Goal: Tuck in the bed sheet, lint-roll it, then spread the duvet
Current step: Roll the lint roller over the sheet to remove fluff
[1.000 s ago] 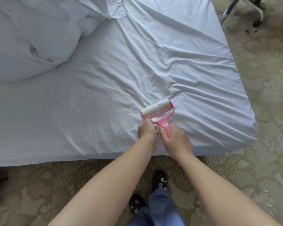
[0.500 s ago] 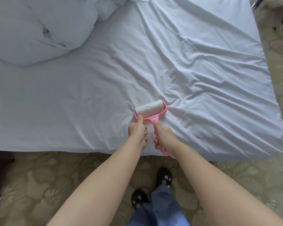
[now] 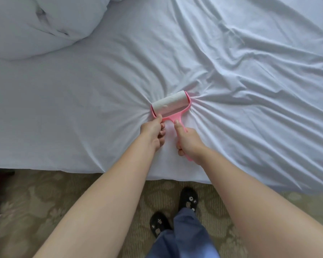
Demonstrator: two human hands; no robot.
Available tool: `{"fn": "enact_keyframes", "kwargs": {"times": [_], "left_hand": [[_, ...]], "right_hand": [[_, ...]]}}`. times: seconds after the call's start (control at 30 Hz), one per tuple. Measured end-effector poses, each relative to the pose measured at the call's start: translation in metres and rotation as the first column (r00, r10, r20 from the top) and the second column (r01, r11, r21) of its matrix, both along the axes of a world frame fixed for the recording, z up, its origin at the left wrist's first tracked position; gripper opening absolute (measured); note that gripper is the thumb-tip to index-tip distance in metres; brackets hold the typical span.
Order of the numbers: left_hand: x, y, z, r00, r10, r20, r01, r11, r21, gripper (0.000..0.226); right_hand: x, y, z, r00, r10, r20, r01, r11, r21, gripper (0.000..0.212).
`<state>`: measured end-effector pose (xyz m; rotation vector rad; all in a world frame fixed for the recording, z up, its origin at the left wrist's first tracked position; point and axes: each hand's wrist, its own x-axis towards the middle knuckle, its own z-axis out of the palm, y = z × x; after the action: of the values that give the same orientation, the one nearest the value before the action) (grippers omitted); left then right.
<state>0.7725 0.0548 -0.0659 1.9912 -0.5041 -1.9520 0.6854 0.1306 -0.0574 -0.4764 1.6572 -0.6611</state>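
Here a white bed sheet covers the mattress, gathered into wrinkles that fan out around the roller. The bunched white duvet lies on the far left of the bed. A pink lint roller rests on the sheet near the bed's near edge. The right hand has its fingers wrapped round the handle; the left hand pinches the frame's left corner.

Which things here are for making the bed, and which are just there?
For the job:
- pink lint roller, held by left hand and right hand
- white bed sheet
- bunched duvet

Just there:
- patterned carpet
- black shoes
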Motion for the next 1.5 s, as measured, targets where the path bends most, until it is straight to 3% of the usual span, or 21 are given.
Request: {"fn": "enact_keyframes", "kwargs": {"times": [0.5, 0.8, 0.97, 1.17, 1.5], "left_hand": [[0.014, 0.085, 0.021, 0.999, -0.052, -0.009, 0.053, 0.996, 0.067, 0.034], [0.018, 0.105, 0.031, 0.995, -0.092, 0.037, 0.095, 0.991, -0.093, 0.021], [0.020, 0.107, 0.022, 0.988, -0.153, 0.029, 0.155, 0.982, -0.109, 0.025], [0.006, 0.076, 0.013, 0.998, -0.062, 0.017, 0.063, 0.996, -0.064, 0.026], [-0.014, -0.004, -0.002, 0.999, 0.000, 0.053, 0.004, 0.996, -0.087, 0.034]], "right_hand": [[0.022, 0.089, 0.026, 0.993, -0.113, 0.013, 0.113, 0.992, 0.051, 0.045], [0.033, 0.108, 0.028, 0.965, -0.262, -0.007, 0.260, 0.960, -0.106, 0.045], [0.036, 0.110, 0.021, 0.946, -0.321, 0.045, 0.322, 0.946, -0.028, 0.044], [0.021, 0.072, 0.019, 0.968, -0.236, 0.089, 0.227, 0.969, 0.096, 0.046], [-0.005, -0.010, 0.005, 0.990, -0.126, 0.070, 0.116, 0.985, 0.124, 0.051]]}}
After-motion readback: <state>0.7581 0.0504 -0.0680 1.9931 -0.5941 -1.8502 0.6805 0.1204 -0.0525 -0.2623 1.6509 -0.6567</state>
